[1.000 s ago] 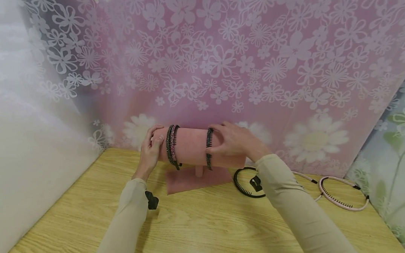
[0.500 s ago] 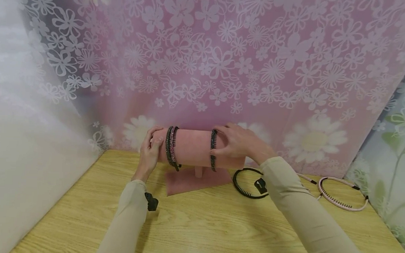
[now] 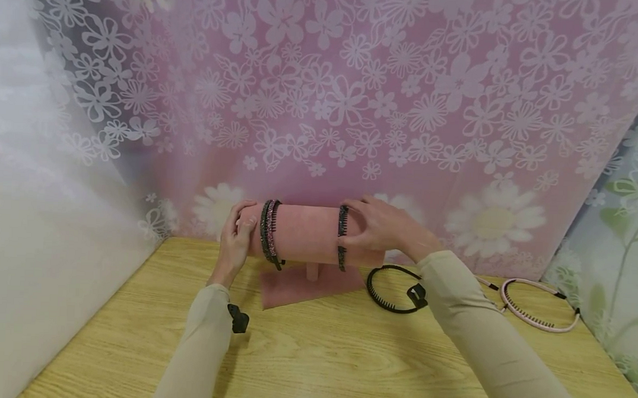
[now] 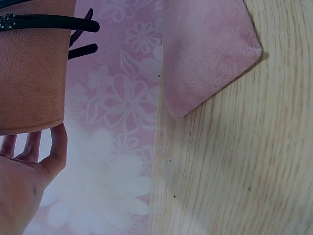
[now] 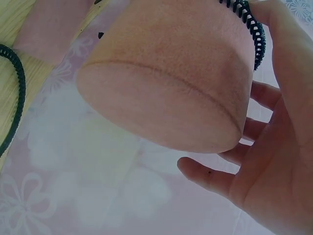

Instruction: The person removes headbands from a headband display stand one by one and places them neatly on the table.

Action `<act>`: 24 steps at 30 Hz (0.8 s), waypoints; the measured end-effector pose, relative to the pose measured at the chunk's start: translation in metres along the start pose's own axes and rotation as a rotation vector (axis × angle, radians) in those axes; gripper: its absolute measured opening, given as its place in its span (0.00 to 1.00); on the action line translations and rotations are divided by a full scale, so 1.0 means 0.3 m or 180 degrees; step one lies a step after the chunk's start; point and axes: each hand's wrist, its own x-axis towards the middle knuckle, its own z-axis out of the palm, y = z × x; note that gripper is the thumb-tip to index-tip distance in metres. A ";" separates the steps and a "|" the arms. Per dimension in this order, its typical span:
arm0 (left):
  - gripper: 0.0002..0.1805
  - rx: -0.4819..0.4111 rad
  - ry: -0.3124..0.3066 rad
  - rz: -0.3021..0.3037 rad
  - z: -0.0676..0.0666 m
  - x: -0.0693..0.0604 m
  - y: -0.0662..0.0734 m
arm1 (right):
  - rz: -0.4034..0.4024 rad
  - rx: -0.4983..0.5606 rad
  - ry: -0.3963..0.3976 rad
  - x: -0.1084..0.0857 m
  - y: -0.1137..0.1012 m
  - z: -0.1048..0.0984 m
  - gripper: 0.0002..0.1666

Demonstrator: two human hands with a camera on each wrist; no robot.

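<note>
A pink plush headband display stand (image 3: 308, 234) has a horizontal padded roll on a short post above a flat base. My left hand (image 3: 235, 241) grips the roll's left end, its fingers over the top and thumb in front. Beside it, a dark glittery headband (image 3: 266, 232) and a pink glittery headband (image 3: 272, 232) sit close together round the roll. Toward the right end, my right hand (image 3: 379, 225) pinches a dark toothed headband (image 3: 342, 247) between thumb and fingers; the band goes round the roll. The right wrist view shows that headband's teeth (image 5: 252, 24) beside the thumb.
On the table to the right lie a black toothed headband (image 3: 386, 309) and a pale pink headband (image 3: 540, 321). Another pale band (image 3: 486, 282) is partly hidden by the right sleeve. A flowered pink curtain (image 3: 344, 105) hangs close behind the stand.
My right hand has slid the dark toothed headband a little to the right along the roll. The left hand has stayed on the left end.
</note>
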 end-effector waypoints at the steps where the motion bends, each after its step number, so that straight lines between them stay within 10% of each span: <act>1: 0.22 0.0000 0.0003 0.0008 0.000 0.000 0.000 | 0.0001 0.0013 0.0002 -0.002 0.003 0.001 0.55; 24: 0.22 0.0046 0.0005 -0.0020 0.003 0.002 -0.004 | -0.0001 0.0090 0.0054 -0.041 0.057 0.002 0.54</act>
